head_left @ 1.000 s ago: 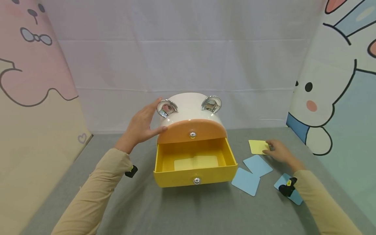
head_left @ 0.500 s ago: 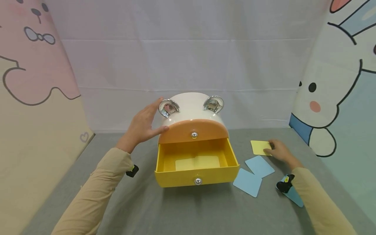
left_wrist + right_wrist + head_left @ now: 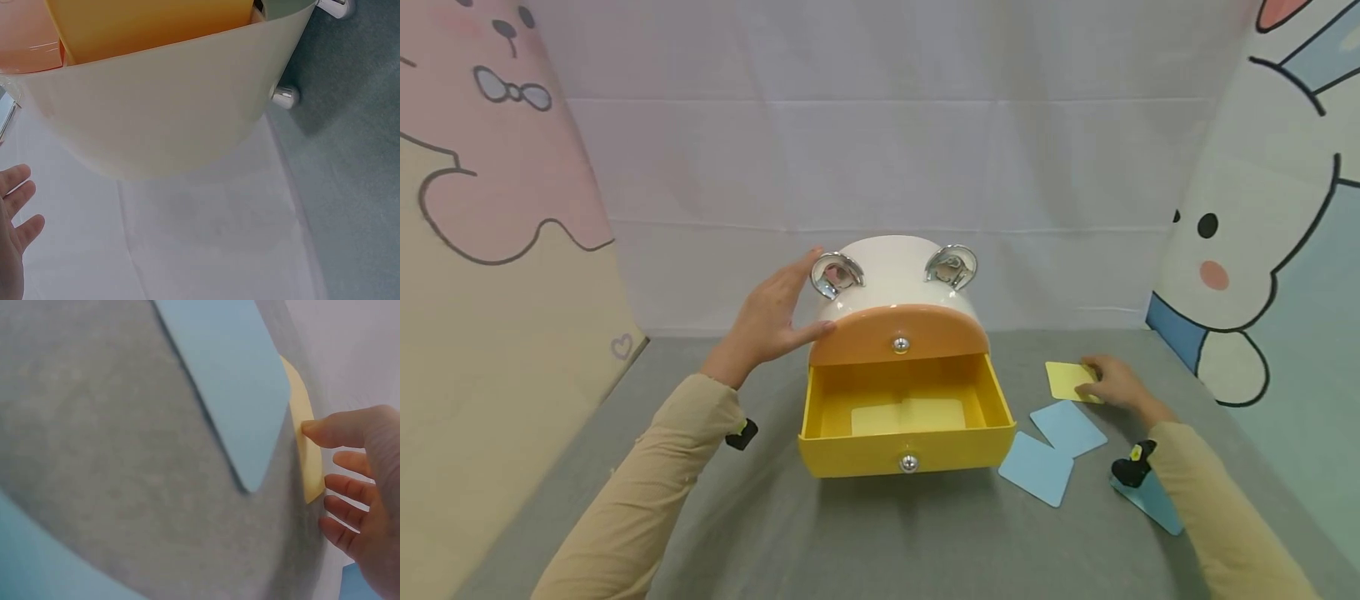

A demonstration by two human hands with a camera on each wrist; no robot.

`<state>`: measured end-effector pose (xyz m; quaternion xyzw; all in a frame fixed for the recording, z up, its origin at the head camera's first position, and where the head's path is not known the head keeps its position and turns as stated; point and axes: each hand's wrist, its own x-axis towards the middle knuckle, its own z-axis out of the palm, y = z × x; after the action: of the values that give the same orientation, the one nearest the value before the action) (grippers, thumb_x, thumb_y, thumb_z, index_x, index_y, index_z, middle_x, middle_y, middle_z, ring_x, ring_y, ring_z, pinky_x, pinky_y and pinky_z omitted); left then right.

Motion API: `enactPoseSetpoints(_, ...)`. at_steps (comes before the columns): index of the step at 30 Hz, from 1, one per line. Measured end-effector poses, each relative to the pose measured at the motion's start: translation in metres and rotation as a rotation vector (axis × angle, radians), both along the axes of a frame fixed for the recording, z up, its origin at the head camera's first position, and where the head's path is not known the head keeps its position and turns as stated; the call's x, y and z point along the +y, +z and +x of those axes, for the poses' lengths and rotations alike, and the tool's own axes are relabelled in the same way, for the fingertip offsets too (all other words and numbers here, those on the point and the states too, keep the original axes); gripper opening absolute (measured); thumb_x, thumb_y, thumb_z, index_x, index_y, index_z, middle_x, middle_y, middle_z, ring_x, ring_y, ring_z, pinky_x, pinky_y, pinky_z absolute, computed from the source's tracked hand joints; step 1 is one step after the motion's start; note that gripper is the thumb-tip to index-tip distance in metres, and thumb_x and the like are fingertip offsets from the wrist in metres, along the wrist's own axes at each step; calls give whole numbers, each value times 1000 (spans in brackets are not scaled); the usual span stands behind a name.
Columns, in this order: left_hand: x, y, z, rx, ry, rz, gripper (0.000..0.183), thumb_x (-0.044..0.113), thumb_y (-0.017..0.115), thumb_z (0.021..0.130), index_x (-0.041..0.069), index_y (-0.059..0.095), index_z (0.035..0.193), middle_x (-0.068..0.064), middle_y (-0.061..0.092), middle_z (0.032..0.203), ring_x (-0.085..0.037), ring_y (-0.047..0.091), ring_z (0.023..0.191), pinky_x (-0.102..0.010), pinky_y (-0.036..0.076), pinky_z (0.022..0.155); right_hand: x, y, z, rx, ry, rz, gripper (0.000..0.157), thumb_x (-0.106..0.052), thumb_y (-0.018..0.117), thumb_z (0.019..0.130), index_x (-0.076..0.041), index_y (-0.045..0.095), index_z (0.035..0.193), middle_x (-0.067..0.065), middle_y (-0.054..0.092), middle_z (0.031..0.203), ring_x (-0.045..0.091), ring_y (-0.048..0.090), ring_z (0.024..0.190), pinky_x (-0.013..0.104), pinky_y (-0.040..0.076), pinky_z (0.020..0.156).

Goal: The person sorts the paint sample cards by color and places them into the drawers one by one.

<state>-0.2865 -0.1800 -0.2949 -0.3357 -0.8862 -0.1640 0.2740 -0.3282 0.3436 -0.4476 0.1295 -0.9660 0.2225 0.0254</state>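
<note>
In the head view a white box [image 3: 891, 271] with silver ears and an orange upper drawer front [image 3: 940, 335] stands mid-table. Its yellow lower drawer [image 3: 857, 454] is pulled out, with pale yellow cards [image 3: 906, 417] lying inside. My left hand [image 3: 771, 321] rests at the box's left side, thumb at the orange front's edge, fingers extended by the left ear. To the right, my right hand [image 3: 1116, 385] pinches the edge of a yellow card [image 3: 1066, 379] at the table. In the right wrist view my thumb presses the card's face and the fingertips lie along its edge.
Two blue cards, the upper [image 3: 1069, 427] overlapping the lower [image 3: 1037, 468], lie right of the drawer. Another blue card [image 3: 1159, 504] is partly under the right sleeve [image 3: 1202, 500]. Behind the grey table [image 3: 737, 533] hangs a white cloth [image 3: 880, 150].
The whole head view has shifted slightly, moving things to the right. My right fingers have closed further over the yellow card, which has turned a little. The left hand stays on the box.
</note>
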Motion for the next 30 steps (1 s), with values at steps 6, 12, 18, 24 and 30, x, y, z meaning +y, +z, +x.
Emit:
enactPoseSetpoints(6,3,1,-1,-6,-11,8,94,74,37,77,15,15,147,-4,27,147,-30,37,126,-49,33,100,4,6,-1,-65,6,8,68,-19,71,73,21,42,119,39,48,111,46,48,96,56,42,79)
enactPoseSetpoints(12,2,0,-1,3,-6,10,95,75,36,77,12,18,146,-6,30,146,-31,39,124,-50,34,99,7,9,-1,-86,-10,-33,61,-15,72,72,21,46,114,36,47,103,43,46,91,51,44,74)
enactPoseSetpoints(18,0,-1,0,9,-2,6,94,75,36,77,15,15,147,-7,31,145,-31,40,124,-50,34,99,12,15,-1,-57,17,-120,42,3,67,72,22,51,106,35,52,100,42,49,87,47,46,72)
enactPoseSetpoints(24,1,-1,1,17,-2,10,94,75,36,77,13,17,146,-8,33,145,-31,41,123,-50,34,99,11,28,6,-46,-5,-147,31,12,54,77,20,52,107,35,52,103,40,50,87,37,47,66)
enactPoseSetpoints(30,1,-1,1,22,-3,12,94,75,35,77,14,17,146,-8,33,144,-31,42,122,-51,35,97,5,47,16,21,-1,-148,30,15,45,78,22,50,107,37,49,104,44,47,89,41,47,66)
